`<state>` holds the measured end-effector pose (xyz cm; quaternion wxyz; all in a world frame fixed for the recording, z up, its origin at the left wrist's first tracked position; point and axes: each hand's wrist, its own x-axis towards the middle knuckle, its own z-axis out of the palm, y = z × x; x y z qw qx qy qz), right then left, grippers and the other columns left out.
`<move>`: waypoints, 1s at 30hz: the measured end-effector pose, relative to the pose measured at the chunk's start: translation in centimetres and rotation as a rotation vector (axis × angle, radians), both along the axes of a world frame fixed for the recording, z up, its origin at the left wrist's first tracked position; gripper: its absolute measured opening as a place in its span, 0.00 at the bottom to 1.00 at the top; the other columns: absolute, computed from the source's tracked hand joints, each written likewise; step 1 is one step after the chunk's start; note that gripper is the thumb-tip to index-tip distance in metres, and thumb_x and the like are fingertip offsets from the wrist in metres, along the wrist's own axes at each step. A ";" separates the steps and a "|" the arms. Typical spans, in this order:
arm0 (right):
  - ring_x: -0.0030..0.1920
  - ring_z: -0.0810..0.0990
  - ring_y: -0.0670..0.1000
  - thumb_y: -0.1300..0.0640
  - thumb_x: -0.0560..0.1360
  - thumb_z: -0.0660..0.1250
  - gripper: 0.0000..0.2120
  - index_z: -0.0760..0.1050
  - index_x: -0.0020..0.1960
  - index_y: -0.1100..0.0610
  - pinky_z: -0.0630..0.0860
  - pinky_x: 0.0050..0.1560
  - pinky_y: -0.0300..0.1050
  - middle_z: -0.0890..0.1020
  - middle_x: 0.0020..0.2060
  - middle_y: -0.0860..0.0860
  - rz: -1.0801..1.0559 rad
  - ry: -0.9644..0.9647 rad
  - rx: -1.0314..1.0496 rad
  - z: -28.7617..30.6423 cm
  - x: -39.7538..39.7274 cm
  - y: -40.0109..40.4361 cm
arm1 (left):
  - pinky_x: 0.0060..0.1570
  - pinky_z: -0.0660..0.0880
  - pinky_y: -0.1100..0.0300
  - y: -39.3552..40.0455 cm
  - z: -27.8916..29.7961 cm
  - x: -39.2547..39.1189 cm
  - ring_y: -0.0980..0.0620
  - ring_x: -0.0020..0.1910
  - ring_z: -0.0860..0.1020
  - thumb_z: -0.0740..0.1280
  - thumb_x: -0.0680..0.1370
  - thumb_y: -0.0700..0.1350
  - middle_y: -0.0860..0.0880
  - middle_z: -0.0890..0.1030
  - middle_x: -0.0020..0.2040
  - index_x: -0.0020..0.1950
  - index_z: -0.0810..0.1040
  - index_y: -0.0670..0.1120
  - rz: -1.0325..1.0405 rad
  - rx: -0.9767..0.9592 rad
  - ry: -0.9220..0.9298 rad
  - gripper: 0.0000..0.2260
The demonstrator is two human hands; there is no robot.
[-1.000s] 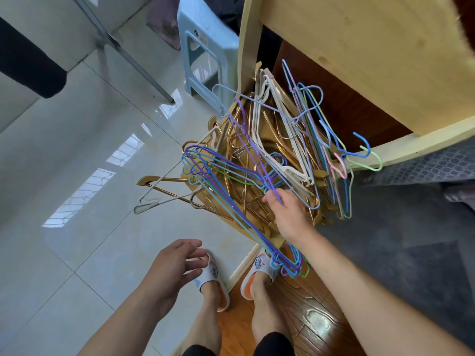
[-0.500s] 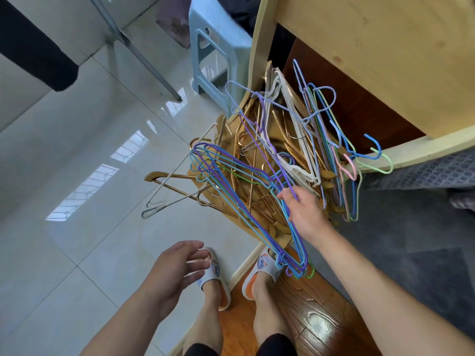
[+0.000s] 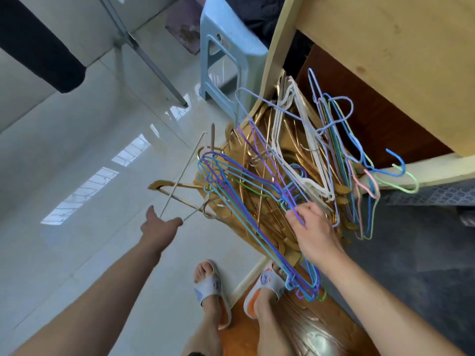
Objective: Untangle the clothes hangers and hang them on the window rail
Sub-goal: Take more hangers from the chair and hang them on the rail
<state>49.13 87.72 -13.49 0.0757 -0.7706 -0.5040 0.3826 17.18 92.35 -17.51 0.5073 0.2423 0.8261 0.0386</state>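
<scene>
A tangled pile of clothes hangers [image 3: 277, 176] leans against a wooden cabinet: gold ones, white ones and thin coloured wire ones. My right hand [image 3: 312, 232] pinches the blue and purple wire hangers [image 3: 246, 201] near their hooks; their long loops hang down to my right foot. A grey metal hanger [image 3: 180, 181] sticks out of the pile to the left. My left hand [image 3: 160, 228] is stretched out to it, and the hanger's corner sits between thumb and fingers. The window rail is out of view.
A pale blue plastic stool [image 3: 228, 47] stands behind the pile. The wooden cabinet [image 3: 385, 60] fills the upper right, with a grey mat [image 3: 411, 253] below it. Glossy white tiles [image 3: 77, 201] lie to the left, and a metal pole [image 3: 144, 52] slants across them. My slippered feet [image 3: 213, 291] stand on a wooden threshold.
My left hand has reached forward from near my feet to the grey metal hanger's corner. My right hand has kept its pinch on the blue and purple wire hangers.
</scene>
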 end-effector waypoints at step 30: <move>0.49 0.77 0.50 0.52 0.80 0.67 0.11 0.83 0.50 0.59 0.70 0.52 0.41 0.78 0.49 0.48 0.047 -0.169 0.162 0.8 -2.9 -1.2 | 0.45 0.79 0.46 3.5 -7.7 2.4 0.41 0.59 0.74 0.58 0.86 0.48 0.43 0.74 0.61 0.60 0.76 0.47 0.306 0.155 -0.224 0.10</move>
